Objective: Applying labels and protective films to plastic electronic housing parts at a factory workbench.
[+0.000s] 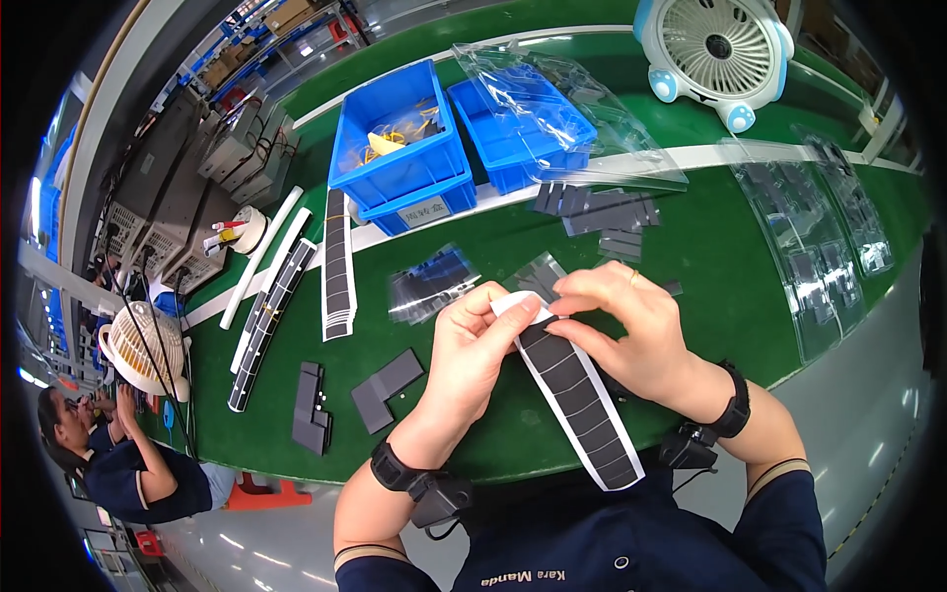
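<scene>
I see the white backing strip (580, 403) of dark grey pads held over the near edge of the green table (730, 257), its lower end hanging toward my chest. My left hand (473, 345) is closed on its top end, thumb and fingers pinching the white tab. My right hand (626, 326) pinches the same end from the other side — fingers curled, nearly shut. Just beyond lie loose grey pads (600, 212) and clear plastic bags (429, 284); farther back, two blue bins (400, 148) and a small white fan (715, 54).
</scene>
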`<state>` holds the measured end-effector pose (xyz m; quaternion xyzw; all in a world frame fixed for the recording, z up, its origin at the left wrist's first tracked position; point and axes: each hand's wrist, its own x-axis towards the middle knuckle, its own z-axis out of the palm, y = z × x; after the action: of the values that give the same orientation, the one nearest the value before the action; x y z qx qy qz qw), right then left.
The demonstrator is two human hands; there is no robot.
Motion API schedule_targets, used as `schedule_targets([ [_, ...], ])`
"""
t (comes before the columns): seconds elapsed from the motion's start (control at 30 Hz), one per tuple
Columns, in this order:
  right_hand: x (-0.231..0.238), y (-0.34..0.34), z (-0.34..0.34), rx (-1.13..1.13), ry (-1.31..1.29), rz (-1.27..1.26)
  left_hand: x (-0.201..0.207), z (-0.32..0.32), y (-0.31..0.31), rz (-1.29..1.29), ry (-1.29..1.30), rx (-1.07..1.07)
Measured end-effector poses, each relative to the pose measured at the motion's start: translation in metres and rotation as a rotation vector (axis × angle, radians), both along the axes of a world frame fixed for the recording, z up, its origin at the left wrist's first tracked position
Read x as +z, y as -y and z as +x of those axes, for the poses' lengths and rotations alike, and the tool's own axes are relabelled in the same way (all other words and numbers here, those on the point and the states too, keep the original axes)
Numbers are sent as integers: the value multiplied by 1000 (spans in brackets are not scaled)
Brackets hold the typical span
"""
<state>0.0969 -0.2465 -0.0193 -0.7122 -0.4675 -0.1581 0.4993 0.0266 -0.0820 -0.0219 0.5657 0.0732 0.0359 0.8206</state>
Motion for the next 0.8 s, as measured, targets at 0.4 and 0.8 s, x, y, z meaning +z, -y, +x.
schedule_targets([
  [0.4, 8, 10, -3, 683, -646, 145, -6, 6, -9, 26, -19, 98],
  [0.8, 0, -1, 0, 156, -141, 95, 1, 3, -2, -8, -17, 17],
])
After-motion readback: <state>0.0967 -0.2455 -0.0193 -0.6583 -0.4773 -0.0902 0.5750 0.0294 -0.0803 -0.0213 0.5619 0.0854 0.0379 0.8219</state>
